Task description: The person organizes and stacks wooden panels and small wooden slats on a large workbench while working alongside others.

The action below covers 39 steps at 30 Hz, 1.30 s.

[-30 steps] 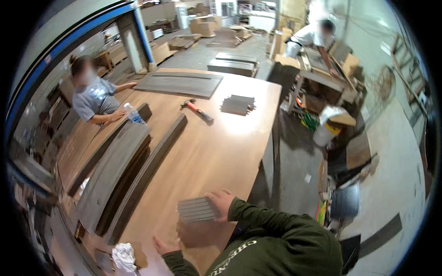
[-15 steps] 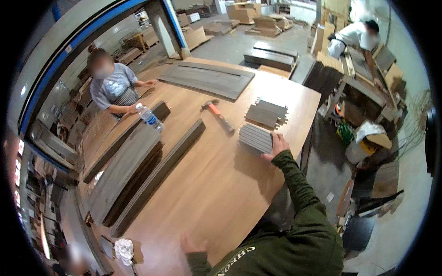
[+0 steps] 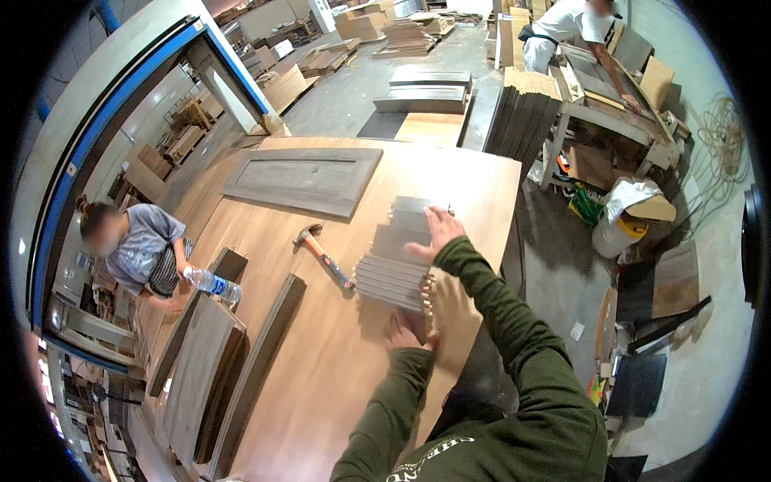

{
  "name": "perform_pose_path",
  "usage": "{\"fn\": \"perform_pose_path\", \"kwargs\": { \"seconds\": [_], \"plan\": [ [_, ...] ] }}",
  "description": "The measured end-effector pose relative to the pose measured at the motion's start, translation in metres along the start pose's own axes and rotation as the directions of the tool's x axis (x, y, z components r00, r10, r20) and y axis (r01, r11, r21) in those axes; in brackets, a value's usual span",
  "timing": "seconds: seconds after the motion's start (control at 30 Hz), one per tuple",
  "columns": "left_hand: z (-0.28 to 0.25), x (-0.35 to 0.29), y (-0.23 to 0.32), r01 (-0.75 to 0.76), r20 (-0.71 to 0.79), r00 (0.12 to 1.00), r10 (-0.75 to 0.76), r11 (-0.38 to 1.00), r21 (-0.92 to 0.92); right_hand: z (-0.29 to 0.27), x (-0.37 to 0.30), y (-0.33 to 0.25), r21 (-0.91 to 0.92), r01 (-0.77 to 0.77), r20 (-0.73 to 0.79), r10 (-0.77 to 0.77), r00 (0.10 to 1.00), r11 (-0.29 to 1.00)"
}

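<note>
Right hand (image 3: 441, 233) was open, thumb spread wide; left hand (image 3: 410, 331) was loosely open. No grip visible; whether either touched anything, could not tell. Pale wooden worktable (image 3: 321, 386) lay beneath, grey framed panel (image 3: 301, 183) toward its far edge. Front stack of grey slats (image 3: 389, 278) lay between the hands, to the near left of the right, just beyond the left fingertips; neither hand was clearly nearer. Its long axis ran left to right. Claw hammer (image 3: 328, 261) lay just off its left end; pale pegs (image 3: 428, 299) opposite pointed right.

A hammer (image 3: 323, 258), a panel (image 3: 301, 181) and stacked boards (image 3: 202, 365) lay across a table (image 3: 321, 361) in a woodworking workshop.
</note>
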State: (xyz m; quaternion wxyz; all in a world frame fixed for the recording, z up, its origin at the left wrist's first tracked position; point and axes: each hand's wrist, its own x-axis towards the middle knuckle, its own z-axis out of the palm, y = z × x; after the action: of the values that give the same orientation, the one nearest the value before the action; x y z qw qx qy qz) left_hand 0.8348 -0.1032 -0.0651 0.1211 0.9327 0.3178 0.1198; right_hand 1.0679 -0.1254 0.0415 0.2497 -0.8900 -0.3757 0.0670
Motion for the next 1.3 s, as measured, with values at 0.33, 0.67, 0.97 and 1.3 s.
{"fn": "perform_pose_path", "kwargs": {
  "seconds": [0.33, 0.67, 0.97, 1.3],
  "plan": [
    [0.002, 0.032, -0.018, 0.03, -0.072, 0.997, -0.031, 0.999, -0.011, 0.019, 0.103, 0.04, -0.228, -0.201, 0.309, 0.267, 0.913, 0.953],
    [0.001, 0.046, -0.026, 0.086, -0.011, 0.996, -0.087, 0.993, -0.085, 0.021, 0.06, -0.01, 0.109, -0.095, 0.695, -0.007, 0.719, 0.989],
    [0.057, 0.062, -0.061, 0.112, -0.111, 0.982, -0.155, 0.94, -0.323, 0.037, -0.035, -0.027, -0.041, 0.47, 0.095, -0.465, 0.88, 0.881],
    [0.03, 0.051, -0.044, 0.189, 0.067, 0.981, -0.182, 0.976, -0.109, 0.059, -0.047, -0.024, -0.437, 0.285, 0.047, -0.294, 0.955, 0.853]
  ]
}}
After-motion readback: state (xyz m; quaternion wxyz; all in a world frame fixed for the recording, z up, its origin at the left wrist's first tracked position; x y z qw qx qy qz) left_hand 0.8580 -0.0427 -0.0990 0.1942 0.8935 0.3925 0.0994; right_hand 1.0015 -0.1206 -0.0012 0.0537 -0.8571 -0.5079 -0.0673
